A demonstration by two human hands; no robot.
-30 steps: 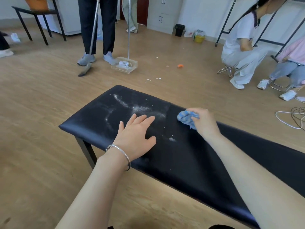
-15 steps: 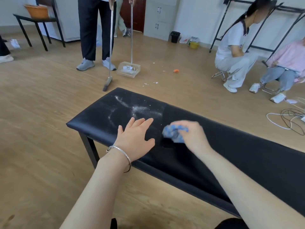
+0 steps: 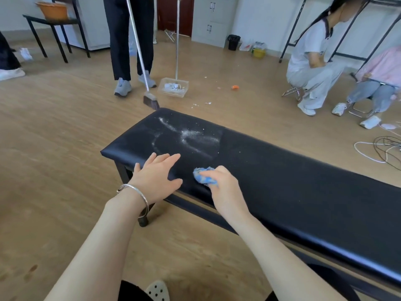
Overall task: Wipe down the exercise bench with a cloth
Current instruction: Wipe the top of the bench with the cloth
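A long black padded bench (image 3: 293, 183) runs from the centre to the lower right. White powder (image 3: 191, 135) is smeared over its far left end. My right hand (image 3: 223, 190) grips a bunched blue cloth (image 3: 204, 178) and holds it down on the pad near the front edge. My left hand (image 3: 157, 178), with a silver bangle on the wrist, rests flat on the pad's front left part, fingers spread, just left of the cloth.
A person sweeps with a broom (image 3: 149, 98) and dustpan (image 3: 173, 86) just beyond the bench's far end. Two people (image 3: 314, 68) crouch at the right. Cables (image 3: 382, 151) lie on the wooden floor at the right. A black table (image 3: 54, 25) with an orange basin stands far left.
My right hand has dragged the cloth toward me and leftward across the pad, from the far side near the powder to the front edge. The left hand stayed flat. The broom has moved closer.
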